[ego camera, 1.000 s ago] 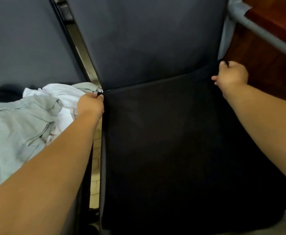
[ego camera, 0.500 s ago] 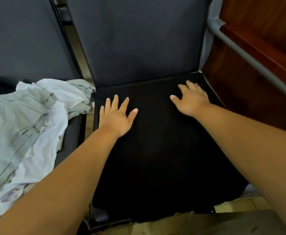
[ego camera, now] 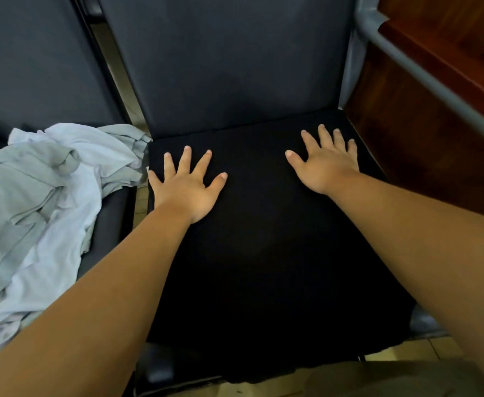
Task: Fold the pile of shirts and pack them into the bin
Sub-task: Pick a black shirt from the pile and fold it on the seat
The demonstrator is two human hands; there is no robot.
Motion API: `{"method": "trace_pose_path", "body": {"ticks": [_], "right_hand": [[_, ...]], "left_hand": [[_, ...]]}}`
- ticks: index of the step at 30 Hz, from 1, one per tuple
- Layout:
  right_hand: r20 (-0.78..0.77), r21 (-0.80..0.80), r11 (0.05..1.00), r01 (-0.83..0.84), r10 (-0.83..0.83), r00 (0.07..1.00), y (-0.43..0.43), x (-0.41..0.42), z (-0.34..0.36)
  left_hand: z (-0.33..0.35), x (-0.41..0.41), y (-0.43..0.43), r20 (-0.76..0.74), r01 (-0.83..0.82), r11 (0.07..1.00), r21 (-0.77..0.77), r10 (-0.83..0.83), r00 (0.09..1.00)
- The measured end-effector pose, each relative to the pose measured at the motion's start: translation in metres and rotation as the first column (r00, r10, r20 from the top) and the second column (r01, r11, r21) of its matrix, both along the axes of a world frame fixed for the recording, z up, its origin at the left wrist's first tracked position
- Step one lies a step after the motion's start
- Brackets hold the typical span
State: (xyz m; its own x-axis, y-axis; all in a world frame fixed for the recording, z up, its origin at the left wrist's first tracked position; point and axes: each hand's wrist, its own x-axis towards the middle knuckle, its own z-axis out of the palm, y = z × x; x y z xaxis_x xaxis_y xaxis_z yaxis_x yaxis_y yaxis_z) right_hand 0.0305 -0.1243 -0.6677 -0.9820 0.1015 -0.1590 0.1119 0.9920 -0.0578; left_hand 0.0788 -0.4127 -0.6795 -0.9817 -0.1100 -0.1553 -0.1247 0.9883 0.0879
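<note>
Left hand and right hand lie flat, fingers spread, on the black shirt. We should smooth outward before folding.

Matt black cloth shirt, glossy wood panel

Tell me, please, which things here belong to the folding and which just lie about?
Job: black fabric shirt; crumpled pile of pale grey and white shirts; left hand; right hand.
Lying about: dark grey chair back; brown wooden panel; grey metal rail.
</note>
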Motion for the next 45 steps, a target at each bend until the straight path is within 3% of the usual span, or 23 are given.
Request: {"method": "trace_pose_path", "body": {"ticks": [7,11,20,26,30,36,39,45], "right_hand": [[0.011,-0.018,1.0,0.001,-0.001,1.0,-0.002,0.002,0.008],[0.006,-0.06,0.998,0.01,-0.009,1.0,-0.006,0.018,0.029],[0.12,-0.117,0.993,-0.006,0.02,0.993,0.022,0.119,0.099],[0.297,0.021,0.975,0.222,-0.218,0.93,0.061,0.203,0.122],[0.344,0.071,0.977,0.201,-0.213,0.915,0.079,0.25,0.12],[0.319,-0.166,0.942,0.291,-0.228,0.92,0.091,0.27,0.098],[0.256,-0.319,0.883,0.346,-0.271,0.928,0.093,0.268,0.089],[0.237,-0.461,0.756,0.465,-0.401,0.885,0.094,0.26,0.081]], "left_hand": [[0.007,-0.002,-0.001,0.028,0.03,0.999,-0.028,-0.03,0.999],[0.021,0.019,0.003,-0.063,0.074,0.997,-0.014,-0.075,0.995],[0.08,0.104,0.006,0.193,0.255,0.965,0.062,-0.262,0.946],[0.113,0.177,0.048,0.279,0.451,0.886,0.11,-0.463,0.841],[0.106,0.211,0.078,0.282,0.519,0.844,0.136,-0.535,0.796],[0.086,0.236,0.088,0.283,0.483,0.858,0.177,-0.514,0.809],[0.08,0.238,0.084,0.234,0.448,0.868,0.214,-0.491,0.839],[0.075,0.234,0.079,0.193,0.386,0.882,0.271,-0.443,0.876]]}}
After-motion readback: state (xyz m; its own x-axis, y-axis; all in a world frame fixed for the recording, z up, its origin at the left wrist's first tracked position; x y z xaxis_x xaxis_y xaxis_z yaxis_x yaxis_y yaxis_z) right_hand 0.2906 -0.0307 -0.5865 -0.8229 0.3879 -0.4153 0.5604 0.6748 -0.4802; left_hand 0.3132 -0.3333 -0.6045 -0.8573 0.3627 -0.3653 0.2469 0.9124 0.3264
